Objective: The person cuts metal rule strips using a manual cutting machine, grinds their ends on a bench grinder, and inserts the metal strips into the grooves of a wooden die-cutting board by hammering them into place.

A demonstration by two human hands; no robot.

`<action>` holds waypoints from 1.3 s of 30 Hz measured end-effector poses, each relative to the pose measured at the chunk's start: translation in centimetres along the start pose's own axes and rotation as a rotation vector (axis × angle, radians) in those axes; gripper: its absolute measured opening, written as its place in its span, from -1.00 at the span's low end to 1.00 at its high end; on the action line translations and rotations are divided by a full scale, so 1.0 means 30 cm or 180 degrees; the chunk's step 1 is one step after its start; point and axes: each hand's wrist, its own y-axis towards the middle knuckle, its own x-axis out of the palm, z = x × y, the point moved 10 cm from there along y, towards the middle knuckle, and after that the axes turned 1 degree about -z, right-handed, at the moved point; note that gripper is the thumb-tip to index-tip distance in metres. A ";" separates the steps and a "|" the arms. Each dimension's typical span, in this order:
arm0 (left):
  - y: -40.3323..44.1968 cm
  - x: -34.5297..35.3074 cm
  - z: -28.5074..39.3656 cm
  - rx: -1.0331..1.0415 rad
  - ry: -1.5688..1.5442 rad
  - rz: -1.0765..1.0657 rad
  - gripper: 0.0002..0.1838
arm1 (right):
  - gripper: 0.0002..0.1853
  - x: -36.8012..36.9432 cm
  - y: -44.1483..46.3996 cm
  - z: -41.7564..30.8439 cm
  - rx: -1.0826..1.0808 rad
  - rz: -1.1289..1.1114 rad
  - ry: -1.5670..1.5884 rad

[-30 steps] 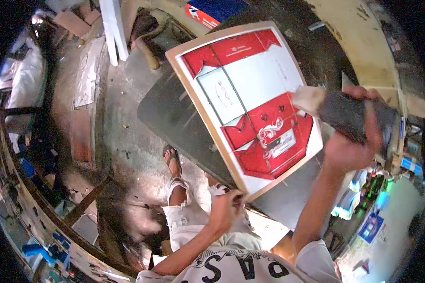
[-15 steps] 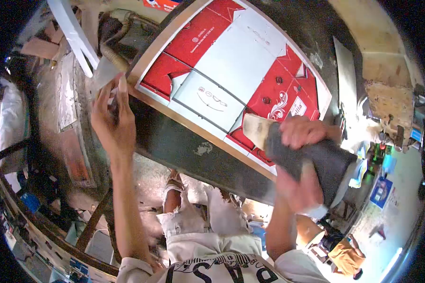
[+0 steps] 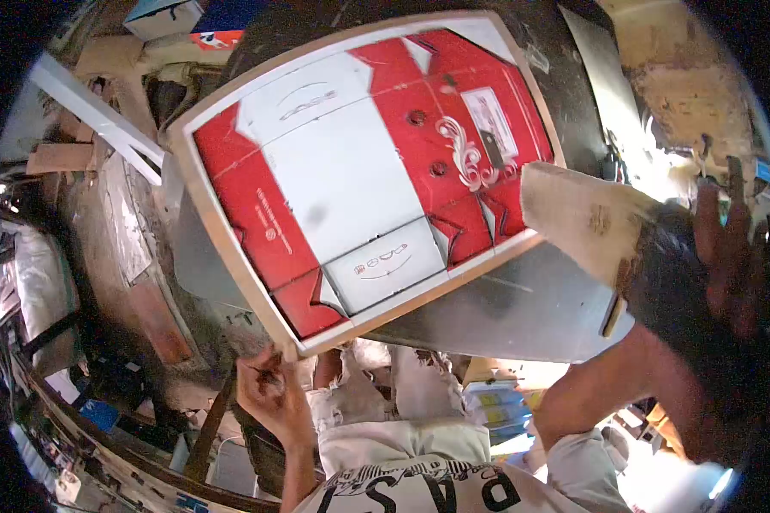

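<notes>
A rectangular board [image 3: 342,162] with a pale wooden rim bears a red and white printed sheet with cut, folded-looking shapes. It lies tilted over a dark, smooth surface [image 3: 488,308]. At the board's lower left corner is my left hand [image 3: 269,393], its fingers curled and pinched against the edge; the fingertips are blurred. On the right, my right hand [image 3: 714,265] grips a tool wrapped in dark material, smeared by motion and partly in shadow. The tool's broad, pale wooden end [image 3: 586,218] is beside the board's lower right corner.
White slats [image 3: 103,115] lean at the upper left. A long pale panel [image 3: 603,81] stands beyond the board on the right. Wood scraps [image 3: 60,158] lie on the left, near a white wrapped bundle [image 3: 47,274]. A blue-grey box [image 3: 162,17] is at the top left.
The board has turned, so its printed panels face differently. My left hand has moved down from the left edge and closed at a corner. My right hand and the tool have moved right.
</notes>
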 end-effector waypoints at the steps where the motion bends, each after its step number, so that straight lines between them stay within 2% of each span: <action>1: -0.032 0.010 0.016 -0.0007 0.0017 -0.0023 -0.84 | -0.44 0.009 -0.021 0.022 0.0001 0.0036 -0.0301; 3: -0.070 0.028 -0.025 -0.0606 -0.0391 -0.0077 -0.82 | -0.43 0.030 -0.059 0.100 -0.0030 0.0153 -0.0516; 7: -0.096 0.021 -0.046 -0.0594 -0.0408 -0.0251 -0.82 | -0.42 -0.102 -0.024 0.152 0.0066 0.0803 0.0870; 9: -0.138 0.053 -0.098 -0.0666 -0.0482 -0.0406 -0.82 | -0.42 -0.172 0.033 0.070 -0.0044 0.0594 0.1426; 11: -0.197 0.075 -0.111 -0.0827 -0.0481 -0.0671 -0.81 | -0.41 -0.240 0.003 0.069 0.0116 0.0566 0.1515; 13: -0.240 0.131 -0.076 -0.1034 -0.0387 -0.1053 -0.77 | -0.35 -0.384 -0.203 0.160 0.0613 0.1626 0.0047; 14: -0.239 0.123 -0.032 -0.0847 -0.0065 -0.0943 -0.78 | -0.32 -0.450 -0.310 0.185 0.0828 0.2117 -0.0673; 15: -0.232 0.122 -0.028 -0.0828 -0.0070 -0.0927 -0.78 | -0.35 -0.455 -0.335 0.222 0.1291 0.1850 -0.1332; 16: -0.201 0.082 0.061 0.0140 0.0415 -0.0607 -0.79 | -0.37 -0.460 -0.360 0.258 0.1706 0.1505 -0.2001; 18: -0.158 0.059 0.130 0.0145 0.0689 -0.0216 -0.77 | -0.43 -0.417 -0.397 0.373 0.2295 0.0381 -0.2540; 19: -0.117 0.072 0.163 0.0161 0.0704 -0.0215 -0.77 | -0.45 -0.403 -0.398 0.378 0.1823 0.0161 -0.3366; 20: -0.066 0.107 0.223 0.0550 0.0990 -0.0319 -0.75 | -0.46 -0.372 -0.389 0.373 0.1297 -0.0073 -0.4164; 21: -0.031 0.150 0.283 0.0934 0.1293 -0.0421 -0.70 | -0.46 -0.353 -0.385 0.376 0.1295 -0.0070 -0.4127; 23: 0.038 0.279 0.369 0.1033 0.1325 -0.0617 -0.69 | -0.50 -0.283 -0.323 0.286 0.0694 0.0417 -0.3843; 25: 0.076 0.423 0.442 0.1217 0.1211 -0.0950 -0.60 | -0.53 -0.220 -0.276 0.303 0.0773 0.0243 -0.3389; 27: 0.087 0.530 0.462 0.1135 0.1134 -0.1131 -0.59 | -0.44 -0.124 -0.253 0.375 0.1157 -0.0139 -0.2393; 29: 0.075 0.605 0.455 0.1039 0.1136 -0.1386 -0.37 | -0.39 -0.057 -0.237 0.408 0.1266 -0.0016 -0.2230; 33: 0.073 0.651 0.452 0.0779 0.0990 -0.1504 -0.33 | -0.25 -0.027 -0.223 0.479 0.1702 0.0080 -0.2068; 35: 0.071 0.676 0.476 0.1009 0.0898 -0.1738 -0.33 | -0.27 -0.012 -0.208 0.488 0.1721 0.0228 -0.2020; 38: 0.098 0.693 0.462 0.0885 0.0548 -0.2009 -0.33 | -0.46 -0.030 -0.194 0.476 0.1570 0.0592 -0.2309; 39: 0.105 0.691 0.463 0.0866 0.0410 -0.2131 -0.33 | -0.46 -0.024 -0.191 0.478 0.1573 0.0584 -0.2301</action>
